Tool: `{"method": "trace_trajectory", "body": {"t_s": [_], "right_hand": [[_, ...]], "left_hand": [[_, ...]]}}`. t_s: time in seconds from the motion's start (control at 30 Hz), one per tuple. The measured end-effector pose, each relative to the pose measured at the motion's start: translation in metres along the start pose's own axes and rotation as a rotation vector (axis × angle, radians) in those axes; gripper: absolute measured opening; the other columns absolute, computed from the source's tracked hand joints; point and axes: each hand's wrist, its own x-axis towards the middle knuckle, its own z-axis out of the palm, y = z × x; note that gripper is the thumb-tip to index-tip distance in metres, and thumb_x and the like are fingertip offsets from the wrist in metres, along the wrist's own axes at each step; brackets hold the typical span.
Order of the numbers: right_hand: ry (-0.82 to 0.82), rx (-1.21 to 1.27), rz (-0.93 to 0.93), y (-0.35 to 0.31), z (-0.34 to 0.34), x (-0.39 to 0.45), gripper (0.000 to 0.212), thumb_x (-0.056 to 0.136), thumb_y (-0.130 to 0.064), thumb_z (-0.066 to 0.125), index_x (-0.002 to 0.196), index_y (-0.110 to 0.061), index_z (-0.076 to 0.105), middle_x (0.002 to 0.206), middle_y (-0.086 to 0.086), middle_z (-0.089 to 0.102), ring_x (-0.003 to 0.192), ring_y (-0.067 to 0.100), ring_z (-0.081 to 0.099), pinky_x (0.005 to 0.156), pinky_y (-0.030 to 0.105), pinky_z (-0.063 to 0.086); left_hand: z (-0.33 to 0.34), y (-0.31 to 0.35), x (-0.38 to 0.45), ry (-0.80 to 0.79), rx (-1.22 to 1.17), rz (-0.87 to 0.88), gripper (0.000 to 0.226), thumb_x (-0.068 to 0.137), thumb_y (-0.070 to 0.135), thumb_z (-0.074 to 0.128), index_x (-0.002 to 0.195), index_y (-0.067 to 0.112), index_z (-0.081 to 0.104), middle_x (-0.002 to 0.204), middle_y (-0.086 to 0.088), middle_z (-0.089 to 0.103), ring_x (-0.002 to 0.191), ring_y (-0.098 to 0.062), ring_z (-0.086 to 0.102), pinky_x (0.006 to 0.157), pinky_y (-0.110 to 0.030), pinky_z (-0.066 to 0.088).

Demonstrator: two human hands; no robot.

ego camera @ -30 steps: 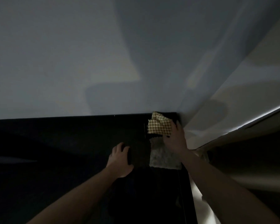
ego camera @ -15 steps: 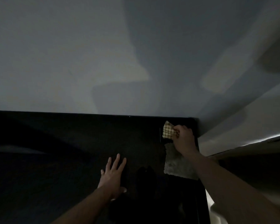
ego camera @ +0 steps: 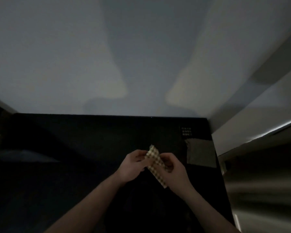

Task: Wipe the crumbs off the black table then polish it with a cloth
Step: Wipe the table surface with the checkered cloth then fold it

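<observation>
Two hands, both on one thing. Left hand [ego camera: 133, 165] and right hand [ego camera: 174, 170] are held together above the middle of the glossy black table [ego camera: 74, 165], fingers curled narrow and pinching a small tan-and-cream checked cloth [ego camera: 155, 163]. Left takes the upper end, right takes the lower part; the cloth runs as a folded strip, tilted, between them. It's off the surface, not wiping at this instant.

Handling, my read: the cloth is light and limp. It creases where pinched and takes whatever shape the fingers give it, no stiffness. It won't slip and won't break. Best hold is a folded pad under flat fingertips, loose corners tucked in so they don't drag crumbs back. Looks like it's being refolded or turned to a clean face, likely between the wipe and the polish, but I can't confirm which.

Further out, right side of the table: a pale rectangular patch [ego camera: 200, 153] on the top, either a flat sheet or a reflection, too dim to tell. Just beyond it, a small grid-like mark [ego camera: 186, 131] near the far right corner, unreadable.

Crumbs: none resolvable in this light, so can't judge how clean the top is.

Far edge of the table butts against a plain grey-white wall [ego camera: 107, 56]. To the right, a lit ledge or counter edge [ego camera: 259, 137], well apart from the hands.
</observation>
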Motion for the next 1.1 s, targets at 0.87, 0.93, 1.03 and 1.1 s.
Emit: {"method": "trace_trajectory", "body": {"t_s": [0.87, 0.93, 1.03, 1.1], "right_hand": [[0.054, -0.149, -0.005, -0.022, 0.284, -0.178, 0.019, 0.092, -0.019, 0.076, 0.093, -0.037, 0.071, 0.091, -0.013, 0.074, 0.084, 0.001, 0.071, 0.071, 0.020, 0.056], [0.040, -0.148, -0.040, -0.023, 0.295, -0.186, 0.022, 0.093, -0.019, 0.074, 0.101, -0.039, 0.070, 0.098, -0.013, 0.074, 0.090, -0.002, 0.071, 0.073, 0.019, 0.057], [-0.004, -0.200, -0.064, -0.025, 0.312, -0.193, 0.036, 0.095, -0.018, 0.072, 0.124, -0.037, 0.065, 0.103, -0.017, 0.072, 0.091, -0.008, 0.069, 0.072, 0.015, 0.056], [-0.022, -0.254, -0.097, -0.030, 0.325, -0.195, 0.040, 0.097, -0.016, 0.070, 0.132, -0.033, 0.063, 0.100, -0.019, 0.070, 0.088, -0.012, 0.068, 0.072, 0.013, 0.054]], "left_hand": [[-0.265, -0.135, -0.226, 0.196, 1.150, 0.532, 0.024, 0.099, 0.045, 0.053, 0.107, 0.038, 0.075, 0.142, 0.025, 0.051, 0.111, 0.004, 0.061, 0.090, -0.025, 0.053], [-0.271, -0.146, -0.242, 0.249, 1.039, 0.563, 0.022, 0.098, 0.041, 0.057, 0.108, 0.038, 0.076, 0.142, 0.025, 0.052, 0.113, 0.007, 0.060, 0.093, -0.026, 0.055], [-0.275, -0.157, -0.258, 0.231, 0.672, 0.515, 0.014, 0.094, 0.020, 0.066, 0.103, 0.027, 0.076, 0.128, 0.015, 0.065, 0.110, 0.003, 0.065, 0.097, -0.030, 0.058], [-0.278, -0.157, -0.266, 0.123, 0.472, 0.344, 0.017, 0.091, 0.009, 0.069, 0.100, 0.024, 0.072, 0.112, 0.009, 0.073, 0.103, -0.004, 0.070, 0.098, -0.040, 0.058]]}}
